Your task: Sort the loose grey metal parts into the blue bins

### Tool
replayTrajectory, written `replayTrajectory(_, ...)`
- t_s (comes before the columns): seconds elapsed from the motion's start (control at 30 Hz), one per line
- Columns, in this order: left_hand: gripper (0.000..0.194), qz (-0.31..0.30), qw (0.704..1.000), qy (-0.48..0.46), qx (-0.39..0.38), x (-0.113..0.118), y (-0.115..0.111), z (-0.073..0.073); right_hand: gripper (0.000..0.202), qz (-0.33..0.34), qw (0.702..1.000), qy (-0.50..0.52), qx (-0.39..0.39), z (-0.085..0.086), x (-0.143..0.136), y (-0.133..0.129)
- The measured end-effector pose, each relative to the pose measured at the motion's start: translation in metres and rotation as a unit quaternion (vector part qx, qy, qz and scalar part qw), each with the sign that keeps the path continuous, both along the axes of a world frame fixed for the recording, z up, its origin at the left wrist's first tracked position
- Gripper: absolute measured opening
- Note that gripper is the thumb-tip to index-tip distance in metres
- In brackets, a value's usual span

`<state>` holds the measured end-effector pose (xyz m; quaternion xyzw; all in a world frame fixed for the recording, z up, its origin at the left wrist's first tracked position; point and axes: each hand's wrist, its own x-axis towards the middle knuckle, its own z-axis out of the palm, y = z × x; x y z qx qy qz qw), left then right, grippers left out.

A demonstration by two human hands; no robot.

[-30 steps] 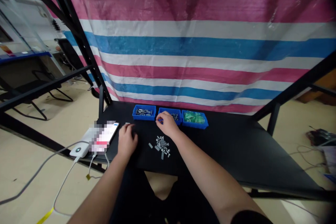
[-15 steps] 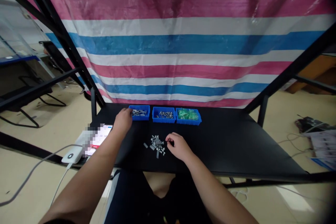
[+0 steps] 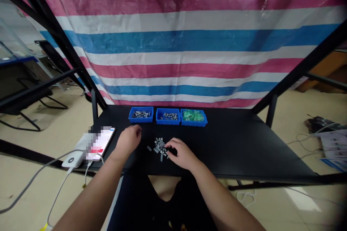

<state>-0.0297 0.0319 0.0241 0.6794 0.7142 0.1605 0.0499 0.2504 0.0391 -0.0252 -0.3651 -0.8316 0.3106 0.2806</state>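
The right hand (image 3: 180,153) lies low with its palm turned inward, thumb and forefinger parted at the near right edge of a pile of silver screws and grey cylindrical pieces (image 3: 160,145); whether the tips touch a piece cannot be made out. The left hand (image 3: 128,139) is held back-up to the left of the pile, fingers curled in and pointing away from the body; its fingertips are in shadow, so whether it grips anything cannot be told. Both forearms run off the bottom of the view. One grey cylinder (image 3: 149,148) lies between the hands, just left of the pile.

Beyond the left hand is a blue bin (image 3: 141,120) of grey cylinders; farther right, beyond the right hand, are a bin of screws (image 3: 168,122) and a bin of green packets (image 3: 193,123), their contents blurred. Left of the left hand, a smartphone (image 3: 105,143) is partly pixelated on the black table (image 3: 244,144).
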Motion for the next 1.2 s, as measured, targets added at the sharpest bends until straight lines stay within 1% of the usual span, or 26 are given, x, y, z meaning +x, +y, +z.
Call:
replayTrajectory(0.07, 0.024, -0.113, 0.992, -0.06, -0.002, 0.006, -0.016, -0.008, 0.022, -0.003, 1.0, -0.007, 0.01, 0.003, -0.006, 0.002)
replayTrajectory(0.1, 0.026, -0.167, 0.982, -0.089, -0.006, 0.009, -0.023, -0.014, 0.02, -0.004, 1.0, -0.014, 0.02, 0.005, -0.01, 0.004)
replayTrajectory(0.13, 0.028, -0.209, 0.972, -0.112, -0.008, 0.012, -0.029, -0.019, 0.017, -0.004, 0.999, -0.025, 0.03, 0.006, -0.014, 0.007)
replayTrajectory(0.17, 0.029, -0.233, 0.964, -0.126, -0.008, 0.015, -0.035, -0.025, 0.016, 0.0, 0.998, -0.04, 0.039, 0.008, -0.018, 0.009)
replayTrajectory(0.2, 0.028, -0.241, 0.961, -0.133, -0.004, 0.017, -0.039, -0.031, 0.015, 0.004, 0.997, -0.06, 0.044, 0.009, -0.023, 0.012)
replayTrajectory(0.23, 0.025, -0.233, 0.963, -0.133, 0.003, 0.018, -0.042, -0.037, 0.015, 0.005, 0.996, -0.083, 0.043, 0.011, -0.027, 0.016)
replayTrajectory(0.3, 0.018, -0.199, 0.973, -0.12, 0.007, 0.018, -0.044, -0.044, 0.014, 0.008, 0.992, -0.123, 0.037, 0.013, -0.034, 0.022)
replayTrajectory(0.37, 0.013, -0.156, 0.983, -0.097, -0.008, 0.015, -0.038, -0.042, 0.012, 0.018, 0.989, -0.144, 0.033, 0.014, -0.038, 0.028)
replayTrajectory(0.43, 0.009, -0.109, 0.991, -0.073, -0.016, 0.008, -0.022, -0.031, 0.01, 0.03, 0.988, -0.148, 0.039, 0.015, -0.04, 0.031)
replayTrajectory(0.47, 0.009, -0.084, 0.994, -0.063, -0.005, 0.005, -0.01, -0.023, 0.01, 0.035, 0.988, -0.147, 0.043, 0.015, -0.04, 0.032)
replayTrajectory(0.53, 0.012, -0.013, 0.998, -0.048, 0.039, -0.004, 0.017, -0.008, 0.01, 0.039, 0.988, -0.143, 0.049, 0.015, -0.041, 0.031)
replayTrajectory(0.6, 0.02, 0.03, 0.995, -0.049, 0.08, -0.012, 0.043, 0.002, 0.008, 0.036, 0.989, -0.134, 0.059, 0.015, -0.041, 0.029)
replayTrajectory(0.63, 0.029, 0.025, 0.993, -0.06, 0.098, -0.015, 0.052, 0.004, 0.007, 0.033, 0.989, -0.128, 0.066, 0.015, -0.041, 0.027)
replayTrajectory(0.7, 0.043, -0.018, 0.986, -0.089, 0.138, -0.02, 0.061, 0.0, 0.007, 0.02, 0.99, -0.12, 0.077, 0.016, -0.041, 0.025)
replayTrajectory(0.77, 0.046, -0.062, 0.977, -0.106, 0.176, -0.021, 0.056, -0.012, 0.009, 0.005, 0.99, -0.123, 0.075, 0.018, -0.041, 0.025)
replayTrajectory(0.8, 0.045, -0.07, 0.974, -0.107, 0.188, -0.021, 0.049, -0.02, 0.011, 0.001, 0.989, -0.128, 0.069, 0.02, -0.041, 0.026)
replayTrajectory(0.87, 0.039, -0.056, 0.972, -0.101, 0.206, -0.018, 0.03, -0.037, 0.013, 0.001, 0.988, -0.148, 0.048, 0.026, -0.043, 0.033)
replayTrajectory(0.93, 0.031, -0.04, 0.972, -0.099, 0.211, -0.014, 0.01, -0.054, 0.011, 0.017, 0.986, -0.162, 0.02, 0.034, -0.051, 0.045)
replayTrajectory(1.0, 0.026, -0.039, 0.972, -0.117, 0.201, -0.011, -0.004, -0.066, 0.008, 0.024, 0.991, -0.129, 0.0, 0.043, -0.063, 0.06)
replayTrajectory(1.03, 0.025, -0.041, 0.972, -0.127, 0.191, -0.009, -0.01, -0.071, 0.006, 0.012, 0.996, -0.089, -0.003, 0.047, -0.071, 0.068)
replayTrajectory(1.1, 0.021, -0.048, 0.974, -0.144, 0.169, -0.007, -0.016, -0.075, 0.014, -0.057, 0.998, -0.005, 0.004, 0.053, -0.085, 0.081)
replayTrajectory(1.17, 0.02, -0.067, 0.974, -0.157, 0.15, -0.006, -0.021, -0.074, 0.023, -0.121, 0.992, 0.025, 0.018, 0.054, -0.092, 0.088)
replayTrajectory(1.2, 0.02, -0.085, 0.973, -0.161, 0.141, -0.006, -0.023, -0.072, 0.022, -0.135, 0.99, 0.019, 0.025, 0.053, -0.093, 0.089)
